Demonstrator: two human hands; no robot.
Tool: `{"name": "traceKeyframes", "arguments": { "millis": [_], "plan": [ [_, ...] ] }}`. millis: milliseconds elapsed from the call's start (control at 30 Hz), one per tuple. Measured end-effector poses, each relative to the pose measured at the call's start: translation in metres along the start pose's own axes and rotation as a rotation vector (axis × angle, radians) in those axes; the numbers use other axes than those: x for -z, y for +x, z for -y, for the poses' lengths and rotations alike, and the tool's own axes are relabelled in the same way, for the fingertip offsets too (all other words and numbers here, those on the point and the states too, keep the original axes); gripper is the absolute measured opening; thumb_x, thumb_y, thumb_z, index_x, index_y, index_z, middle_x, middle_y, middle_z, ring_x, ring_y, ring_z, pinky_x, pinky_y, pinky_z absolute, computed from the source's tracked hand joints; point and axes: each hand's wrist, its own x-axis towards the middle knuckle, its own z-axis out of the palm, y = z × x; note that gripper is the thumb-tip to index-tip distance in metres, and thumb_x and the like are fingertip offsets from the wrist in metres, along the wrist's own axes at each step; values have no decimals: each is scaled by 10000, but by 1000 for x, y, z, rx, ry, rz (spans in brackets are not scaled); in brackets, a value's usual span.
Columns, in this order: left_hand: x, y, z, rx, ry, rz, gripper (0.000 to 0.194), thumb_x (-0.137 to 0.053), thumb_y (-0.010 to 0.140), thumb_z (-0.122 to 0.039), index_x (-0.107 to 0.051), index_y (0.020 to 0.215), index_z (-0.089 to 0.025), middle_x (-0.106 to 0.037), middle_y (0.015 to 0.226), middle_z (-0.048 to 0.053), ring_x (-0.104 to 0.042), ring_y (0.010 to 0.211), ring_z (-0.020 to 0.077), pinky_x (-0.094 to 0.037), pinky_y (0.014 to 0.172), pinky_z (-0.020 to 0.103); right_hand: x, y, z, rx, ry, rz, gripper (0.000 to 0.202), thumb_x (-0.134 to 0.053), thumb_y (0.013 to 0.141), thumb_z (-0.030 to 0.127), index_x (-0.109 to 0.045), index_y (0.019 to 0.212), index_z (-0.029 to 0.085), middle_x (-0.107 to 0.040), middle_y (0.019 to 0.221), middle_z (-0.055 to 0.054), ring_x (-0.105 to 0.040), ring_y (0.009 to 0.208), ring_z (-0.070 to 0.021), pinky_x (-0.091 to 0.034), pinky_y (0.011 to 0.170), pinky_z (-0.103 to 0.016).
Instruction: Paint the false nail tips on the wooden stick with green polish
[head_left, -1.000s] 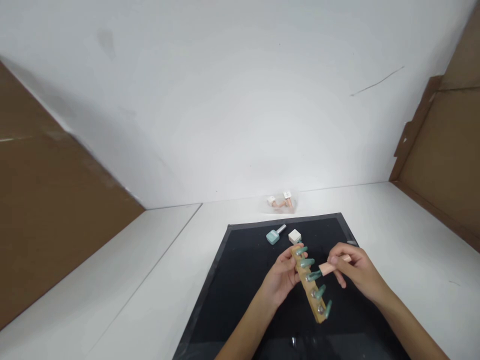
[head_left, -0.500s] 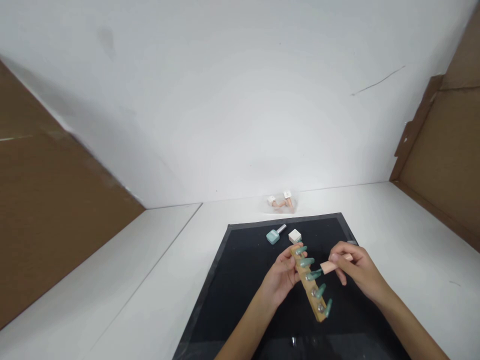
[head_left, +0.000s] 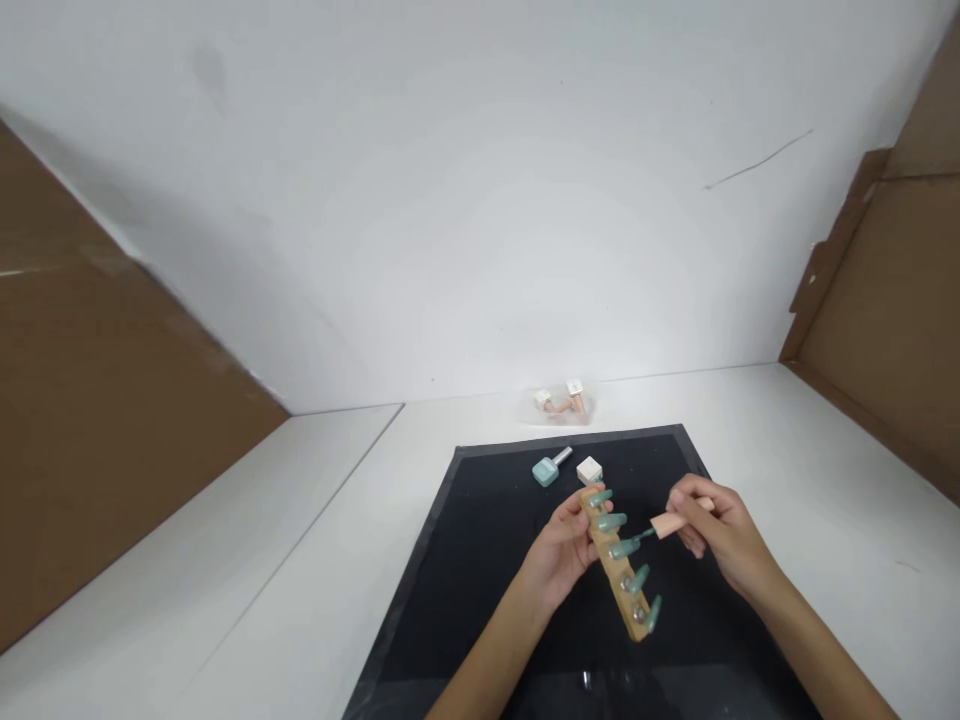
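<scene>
My left hand is closed around the upper part of a wooden nail tip stand, tilted over the black mat. Several green false nails stick out along its right side. Pinched in my right hand is a nail polish brush with a pink cap handle. Its dark green bristles meet the tip of the middle false nail. Just beyond the stand's top end sits a white square bottle, partly hidden by my left fingers and the stand.
A teal nail polish bottle with a silver cap lies on the black mat. Behind the mat, a clear tray holds white and pink bottles. Cardboard panels stand at both sides, a white wall at the back.
My right hand has drawn the brush slightly to the right and up, toward the tip of the middle nail. My left hand and the stand have barely shifted.
</scene>
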Motion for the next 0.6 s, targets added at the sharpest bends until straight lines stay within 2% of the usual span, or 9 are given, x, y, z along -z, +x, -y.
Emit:
{"name": "traceKeyframes", "arguments": {
  "millis": [367,600],
  "plan": [
    [-6,-1,-1,-1,-32,-31,395,-758,558,-178,-621,927,-145,-687,778,22,-640,661,139,-471,607,229,-1,0,1,10,51,7,323,-552,796,446,-536,618,177,-336,375,91,-302,339,-72,-267,373,-212],
    [-4,1,0,10,-19,-5,358,-728,600,-169,-620,941,-151,-678,809,19,-634,692,129,-462,630,224,1,-1,-2,51,43,82,318,-547,801,445,-554,637,173,-386,420,73,-333,358,-75,-283,393,-216]
  ]
}}
